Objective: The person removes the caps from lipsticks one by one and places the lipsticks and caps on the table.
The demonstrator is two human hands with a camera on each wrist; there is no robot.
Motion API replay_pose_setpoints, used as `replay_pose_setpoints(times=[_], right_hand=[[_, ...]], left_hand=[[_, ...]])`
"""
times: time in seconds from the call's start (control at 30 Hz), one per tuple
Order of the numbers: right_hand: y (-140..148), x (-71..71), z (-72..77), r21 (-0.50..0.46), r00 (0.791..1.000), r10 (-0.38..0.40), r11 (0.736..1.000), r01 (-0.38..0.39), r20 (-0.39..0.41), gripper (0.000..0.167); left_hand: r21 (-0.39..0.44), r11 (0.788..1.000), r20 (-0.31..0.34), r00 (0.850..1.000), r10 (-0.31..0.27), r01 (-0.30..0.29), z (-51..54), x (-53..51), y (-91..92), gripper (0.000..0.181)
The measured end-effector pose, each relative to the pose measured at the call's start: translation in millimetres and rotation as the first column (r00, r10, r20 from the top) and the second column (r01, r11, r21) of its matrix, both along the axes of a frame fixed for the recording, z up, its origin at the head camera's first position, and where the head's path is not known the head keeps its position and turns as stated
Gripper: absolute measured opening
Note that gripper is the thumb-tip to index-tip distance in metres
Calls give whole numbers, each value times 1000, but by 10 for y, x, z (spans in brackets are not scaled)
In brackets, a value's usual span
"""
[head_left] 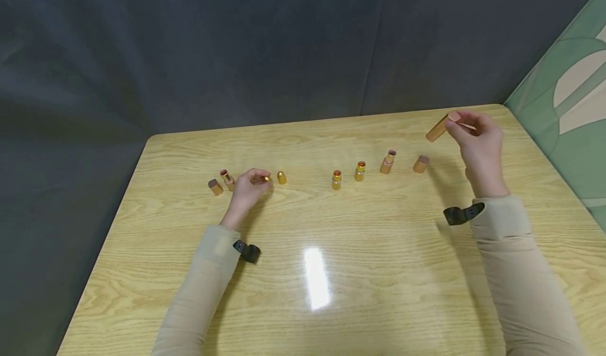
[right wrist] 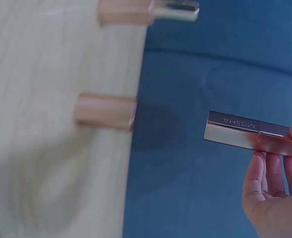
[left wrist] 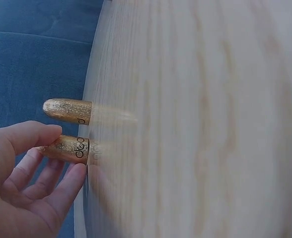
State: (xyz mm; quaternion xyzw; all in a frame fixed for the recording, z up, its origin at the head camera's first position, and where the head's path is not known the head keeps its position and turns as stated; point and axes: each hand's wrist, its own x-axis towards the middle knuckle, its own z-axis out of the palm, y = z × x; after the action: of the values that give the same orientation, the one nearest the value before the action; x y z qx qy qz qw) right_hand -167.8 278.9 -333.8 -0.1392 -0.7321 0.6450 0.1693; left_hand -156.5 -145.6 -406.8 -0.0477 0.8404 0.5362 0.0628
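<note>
My left hand (head_left: 251,187) is at the left of the table, thumb and fingers around a gold bullet-shaped lipstick cap (left wrist: 66,150) whose flat end meets the tabletop. A matching gold cap (head_left: 282,178) stands just to its right. Raised over the back right, my right hand (head_left: 480,143) pinches one end of a capped rose-gold lipstick (right wrist: 235,130) marked MISSHA, tilted in the head view. Below it a rose-gold cap (head_left: 421,164) stands on the table. Beside that is an uncapped rose-gold lipstick (head_left: 387,162).
Two uncapped gold lipsticks (head_left: 336,180) stand mid-table. Left of my left hand are an uncapped rose-gold lipstick (head_left: 227,179) and a rose-gold cap (head_left: 215,187). A dark curtain (head_left: 260,51) hangs behind the wooden table (head_left: 379,272); a green patterned panel (head_left: 573,98) borders the right.
</note>
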Motion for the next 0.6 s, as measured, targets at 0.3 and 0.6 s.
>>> replay_pose_setpoints(times=[0.3,0.6], right_hand=[[-277,63,115,54,993,113,992,-111,-29,20],[-487,100,94,53,976,214,976,-212,-31,15]], left_hand=[[6,1000,0,1000,0,0,20,-6,23,28],[-6,1000,10,1000,0,0,15,-19,27,33]])
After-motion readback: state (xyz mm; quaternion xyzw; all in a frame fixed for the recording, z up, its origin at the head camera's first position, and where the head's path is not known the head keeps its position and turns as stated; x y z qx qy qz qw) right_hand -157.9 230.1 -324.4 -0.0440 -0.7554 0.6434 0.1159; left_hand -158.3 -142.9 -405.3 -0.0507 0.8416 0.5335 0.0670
